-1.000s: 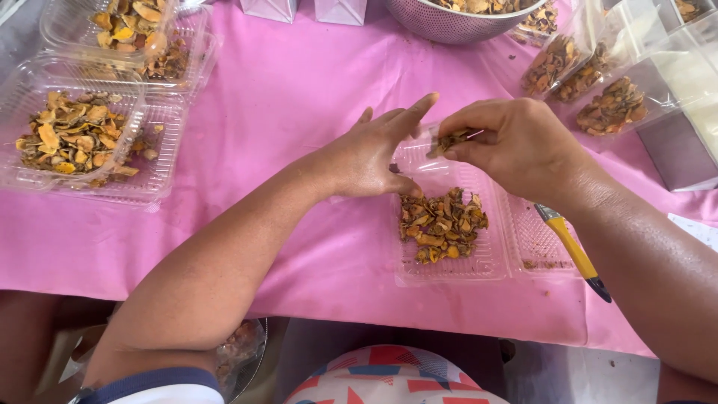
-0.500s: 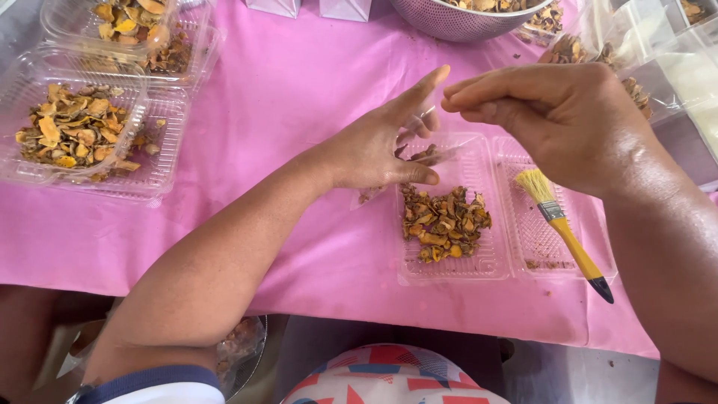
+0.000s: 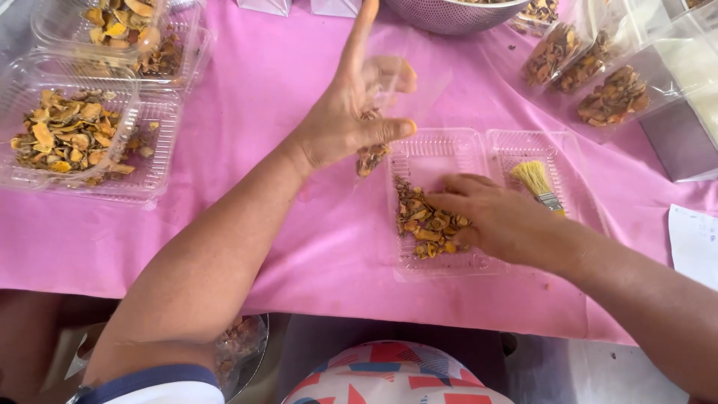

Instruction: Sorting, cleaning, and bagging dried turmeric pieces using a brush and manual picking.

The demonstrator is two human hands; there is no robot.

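left hand (image 3: 351, 123) raised, pinching a small clear bag (image 3: 389, 105) upright for filling; right hand (image 3: 497, 217) spread low, fingers gathering dried slices (image 3: 422, 224) in clear tray (image 3: 441, 146) on pink surface (image 3: 262, 97)

White sleeve (image 3: 161, 390), navy cuff band

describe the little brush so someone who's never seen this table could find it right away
On the pink tablecloth, find the open clear hinged tray under the right hand. In its right half, beside that hand, lies the small brush. Its pale yellow bristles and metal ferrule make it the only tool among trays of dried orange-brown slices.
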